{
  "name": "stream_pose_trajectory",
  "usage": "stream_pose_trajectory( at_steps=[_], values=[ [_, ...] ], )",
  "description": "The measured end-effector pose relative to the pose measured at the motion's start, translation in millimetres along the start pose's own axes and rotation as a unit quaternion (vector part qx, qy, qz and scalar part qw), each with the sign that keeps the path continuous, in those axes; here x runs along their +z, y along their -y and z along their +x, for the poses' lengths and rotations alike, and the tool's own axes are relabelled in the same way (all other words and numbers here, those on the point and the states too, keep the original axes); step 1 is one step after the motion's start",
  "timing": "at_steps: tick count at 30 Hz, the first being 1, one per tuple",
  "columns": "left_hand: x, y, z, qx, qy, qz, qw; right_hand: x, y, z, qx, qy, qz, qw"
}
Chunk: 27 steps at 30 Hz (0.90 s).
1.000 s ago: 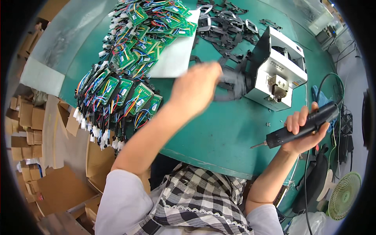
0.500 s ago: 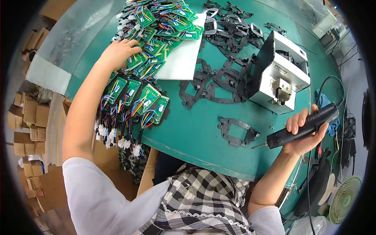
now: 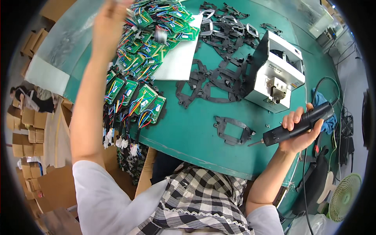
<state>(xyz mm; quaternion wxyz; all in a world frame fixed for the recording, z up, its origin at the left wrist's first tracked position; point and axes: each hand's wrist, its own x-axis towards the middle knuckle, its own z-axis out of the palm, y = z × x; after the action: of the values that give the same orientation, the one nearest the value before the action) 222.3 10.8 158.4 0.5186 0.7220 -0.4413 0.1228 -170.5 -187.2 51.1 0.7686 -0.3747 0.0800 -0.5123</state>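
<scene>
My right hand point(image 3: 299, 131) is wrapped round a black electric screwdriver point(image 3: 295, 125), its bit pointing left. Just left of the bit tip, a single black plastic frame point(image 3: 234, 130) lies flat on the green table. My left hand point(image 3: 111, 17) is raised at the top edge, smeared by motion and partly cut off, so its grip is unclear. Beside it is a heap of green circuit boards point(image 3: 150, 47) with coloured wires. A blurred white connector point(image 3: 160, 35) hangs over that heap. Nearer me, several wired boards on black frames point(image 3: 143, 100) sit in a row, their connectors hanging past the table edge.
A white screw feeder point(image 3: 274, 74) stands at right, with loose screws point(image 3: 268, 125) in front. Black frames point(image 3: 223, 80) are piled on the green table point(image 3: 188, 137), some with grey rings. White foam point(image 3: 176, 64) lies under the boards. A blue cloth point(image 3: 327, 117) is near the screwdriver cord.
My left hand has moved up and away from the board heap, and a blurred connector now shows over the heap. My right hand still grips the electric screwdriver, nearly in place.
</scene>
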Motion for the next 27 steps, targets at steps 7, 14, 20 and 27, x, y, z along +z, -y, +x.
stream_pose_trajectory(
  at_steps=[7,14,20,27],
  values=[
    [99,-73,-151,0.158,0.3,0.085,0.937,4,2,-2,-0.005,-0.034,-0.013,0.999],
    [113,-70,-189,0.181,0.263,0.076,0.945,26,26,9,-0.115,-0.008,-0.109,0.987],
    [119,-76,-197,0.152,0.245,0.068,0.955,59,29,47,-0.353,0.002,-0.326,0.877],
    [112,-76,-200,0.102,0.253,0.075,0.959,69,11,60,-0.35,0.06,-0.279,0.892]
  ],
)
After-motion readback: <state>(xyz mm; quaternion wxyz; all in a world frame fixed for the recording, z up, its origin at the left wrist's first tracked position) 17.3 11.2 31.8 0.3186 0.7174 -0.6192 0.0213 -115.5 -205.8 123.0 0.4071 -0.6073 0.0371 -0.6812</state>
